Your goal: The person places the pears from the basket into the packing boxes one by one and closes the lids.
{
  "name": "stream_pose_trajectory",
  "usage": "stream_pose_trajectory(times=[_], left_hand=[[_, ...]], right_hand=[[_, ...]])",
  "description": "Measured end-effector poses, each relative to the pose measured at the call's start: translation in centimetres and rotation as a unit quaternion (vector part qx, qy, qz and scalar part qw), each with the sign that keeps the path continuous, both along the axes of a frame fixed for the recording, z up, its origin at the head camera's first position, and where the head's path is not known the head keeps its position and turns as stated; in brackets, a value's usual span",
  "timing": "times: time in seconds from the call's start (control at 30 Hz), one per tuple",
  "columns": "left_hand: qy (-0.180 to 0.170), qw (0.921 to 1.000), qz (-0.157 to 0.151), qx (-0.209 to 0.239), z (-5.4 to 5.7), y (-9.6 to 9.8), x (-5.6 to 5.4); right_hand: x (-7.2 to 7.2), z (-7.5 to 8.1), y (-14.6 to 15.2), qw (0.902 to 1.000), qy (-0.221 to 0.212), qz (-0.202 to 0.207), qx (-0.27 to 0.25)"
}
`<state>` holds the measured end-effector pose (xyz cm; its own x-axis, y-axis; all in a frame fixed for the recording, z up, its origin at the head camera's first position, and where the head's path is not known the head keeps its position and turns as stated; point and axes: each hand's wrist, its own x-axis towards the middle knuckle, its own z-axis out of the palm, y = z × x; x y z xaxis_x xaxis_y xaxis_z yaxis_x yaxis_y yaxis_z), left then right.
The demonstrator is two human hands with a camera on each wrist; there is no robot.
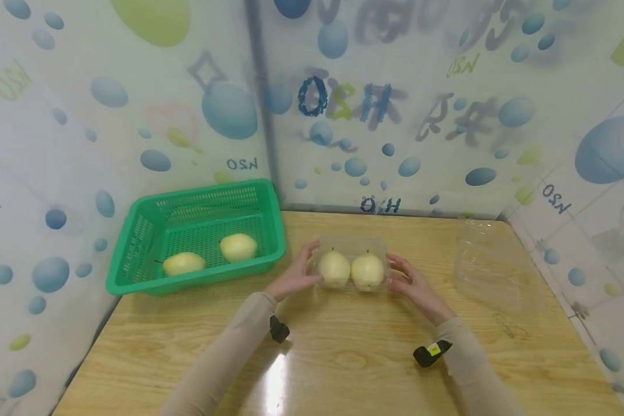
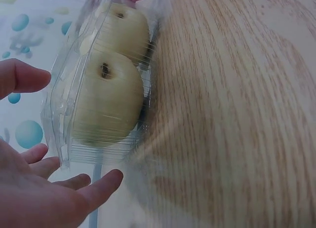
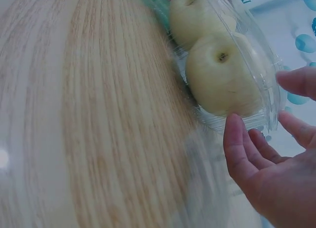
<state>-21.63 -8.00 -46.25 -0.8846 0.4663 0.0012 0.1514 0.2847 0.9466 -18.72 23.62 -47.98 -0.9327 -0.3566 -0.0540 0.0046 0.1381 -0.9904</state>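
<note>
Wood-grained tabletop (image 1: pixel 343 370) spreads nearest, in front of the clear box (image 1: pixel 351 245), giving both sleeves (image 1: pixel 229 352) room to reach in. At the box's left end is the left hand (image 1: pixel 299 270), fingers spread wide, thumb well apart from them; at its right end the right hand (image 1: pixel 412 286) mirrors that, fingers also wide. Neither curls round the plastic; such a two-sided touch probably steadies the box without squeezing its thin walls. Inside the box, a left pear (image 1: pixel 334 269) and a right pear (image 1: pixel 367 271) lie side by side, stems away from the person, likely because its width suits a pair. Left of the box, a green basket (image 1: pixel 277 231) holds two more pears (image 1: pixel 238 247), its raised sides presumably stopping any rolling. Well right of the box sits other clear packaging (image 1: pixel 491 260), seemingly kept aside for elbow room. Behind the box rises a bubble-printed wall (image 1: pixel 317 167).
</note>
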Motion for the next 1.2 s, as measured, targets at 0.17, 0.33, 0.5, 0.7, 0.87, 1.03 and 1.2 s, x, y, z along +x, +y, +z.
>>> stream_pose_trajectory(times=[0.17, 0.33, 0.5, 0.7, 0.87, 1.03, 1.2], left_hand=[[0.009, 0.9999, -0.006, 0.009, -0.3, -0.1, 0.0], [0.004, 0.9999, -0.001, 0.014, -0.4, 0.0, 0.1], [-0.016, 0.9997, 0.015, 0.015, -0.2, 0.2, 0.4], [-0.044, 0.9969, 0.064, 0.013, -0.4, 0.0, 0.6], [-0.057, 0.9935, 0.097, -0.012, -0.5, -0.2, 0.8], [-0.074, 0.9932, 0.09, 0.002, -0.7, -0.2, 0.9], [-0.086, 0.9939, 0.067, 0.021, -0.9, -0.1, 0.8]], right_hand=[[0.2, 0.0, -0.3, 0.9999, -0.009, -0.009, -0.001], [0.5, 0.1, -0.5, 0.999, -0.029, -0.033, -0.003], [0.7, 0.2, -0.7, 0.9967, -0.056, -0.058, 0.013], [0.8, 0.3, -0.7, 0.9963, -0.059, -0.061, 0.017], [0.7, 0.5, -0.9, 0.9962, -0.063, -0.06, 0.01], [0.8, 0.4, -0.9, 0.9963, -0.062, -0.059, -0.002], [0.8, 0.2, -1.1, 0.9966, -0.054, -0.061, -0.015]])
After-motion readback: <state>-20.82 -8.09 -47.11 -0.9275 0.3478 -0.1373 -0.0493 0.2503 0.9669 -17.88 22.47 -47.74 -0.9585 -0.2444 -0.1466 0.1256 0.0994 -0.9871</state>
